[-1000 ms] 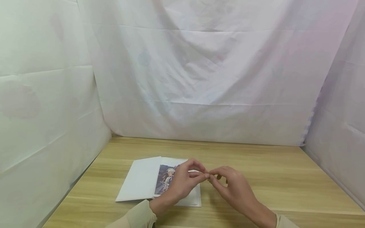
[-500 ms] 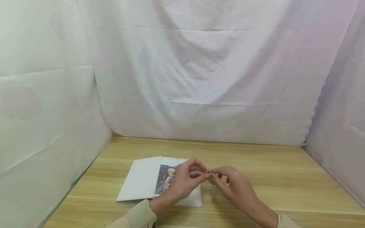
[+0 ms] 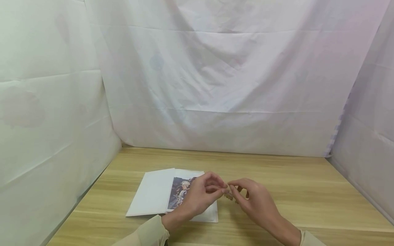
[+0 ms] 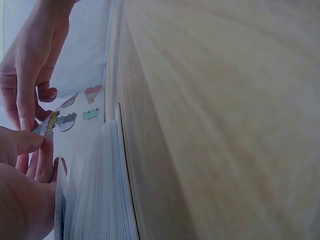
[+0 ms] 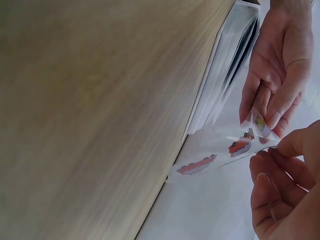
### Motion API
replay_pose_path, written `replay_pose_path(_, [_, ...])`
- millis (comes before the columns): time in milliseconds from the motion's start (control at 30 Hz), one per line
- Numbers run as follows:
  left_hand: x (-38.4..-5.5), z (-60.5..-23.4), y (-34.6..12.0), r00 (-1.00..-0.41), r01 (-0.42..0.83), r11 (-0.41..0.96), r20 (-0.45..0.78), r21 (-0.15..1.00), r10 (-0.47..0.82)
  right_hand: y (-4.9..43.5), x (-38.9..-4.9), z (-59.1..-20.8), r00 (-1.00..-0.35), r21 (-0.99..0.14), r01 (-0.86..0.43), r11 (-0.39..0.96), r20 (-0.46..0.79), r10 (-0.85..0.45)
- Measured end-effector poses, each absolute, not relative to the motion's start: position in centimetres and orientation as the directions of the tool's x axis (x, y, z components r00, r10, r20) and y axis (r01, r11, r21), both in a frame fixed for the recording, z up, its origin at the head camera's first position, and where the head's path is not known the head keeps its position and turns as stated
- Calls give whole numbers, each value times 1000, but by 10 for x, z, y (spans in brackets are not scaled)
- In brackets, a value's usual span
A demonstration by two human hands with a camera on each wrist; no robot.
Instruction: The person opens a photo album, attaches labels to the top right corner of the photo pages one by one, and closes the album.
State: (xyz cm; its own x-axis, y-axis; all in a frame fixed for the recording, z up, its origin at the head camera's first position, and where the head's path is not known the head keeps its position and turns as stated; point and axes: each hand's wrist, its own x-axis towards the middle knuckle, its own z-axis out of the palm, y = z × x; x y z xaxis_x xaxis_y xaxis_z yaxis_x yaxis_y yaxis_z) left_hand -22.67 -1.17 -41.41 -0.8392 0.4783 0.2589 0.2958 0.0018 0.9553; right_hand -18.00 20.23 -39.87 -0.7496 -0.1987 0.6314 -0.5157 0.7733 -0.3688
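A clear sticker sheet [image 5: 241, 145] with small coloured vehicle pictures hangs between my two hands, above the table. My left hand [image 3: 197, 194] pinches it between thumb and fingers, over the right side of an open photo album [image 3: 152, 193]. Just right of the album, my right hand [image 3: 258, 203] pinches the sheet's edge, its fingertips close to the left ones. In the head view only a sliver of the sheet shows under the fingertips. Part of the album's photo [image 3: 180, 193] of a figure in white headwear lies hidden behind the left hand.
The album's thick stack of pages [image 4: 97, 190] stands close to the left hand in the left wrist view. Beneath everything is a wood-grain table [image 3: 295, 191]. White cloth [image 3: 209, 85] hangs behind the table and along both sides.
My right fingertips have drawn slightly right, and more of the sticker sheet shows below them. The left hand has hardly moved; the album lies as before.
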Motion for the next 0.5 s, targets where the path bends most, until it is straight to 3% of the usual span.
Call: replay_pose_path(500, [-228,-416,-12,-840,302,-13,273,953,469,206,-181,-399,-763,-382,-492,783,622,-176])
